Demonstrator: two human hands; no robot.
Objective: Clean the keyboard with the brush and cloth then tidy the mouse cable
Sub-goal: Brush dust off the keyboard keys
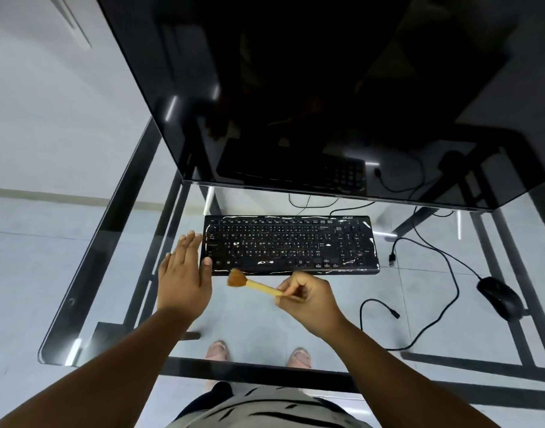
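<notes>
A: What sits nearest?

B: The right hand [306, 296], fingers curled round the rear end of a small brush [253, 282], holding it above the glass worktop [388, 356]. The brush has a pale yellow wooden handle and a fan of tan-brown bristles.

A: Which way does it point?

B: Its long axis runs from that hand toward the left hand and slightly away from the person. The bristles lead, reaching the keyboard's near edge below the space bar; whether they touch it is unclear.

A: And the left hand [184, 273]?

B: Flat, fingers straight and together, holding nothing. It lies palm down just beside the keyboard's left end, thumb at the near corner.

A: The keyboard [291, 245] itself?

B: Black, full-size with a number pad, white legends, streaked with white smears and specks along its frame and on some keys. It lies just beyond both hands, long axis running crosswise.

A: Further out?

B: To the right of the right hand, a black mouse [500, 298], its cable [444, 261] sprawling in loose loops across the glass. Beyond the keyboard, a dark glossy monitor [327, 103].
</notes>
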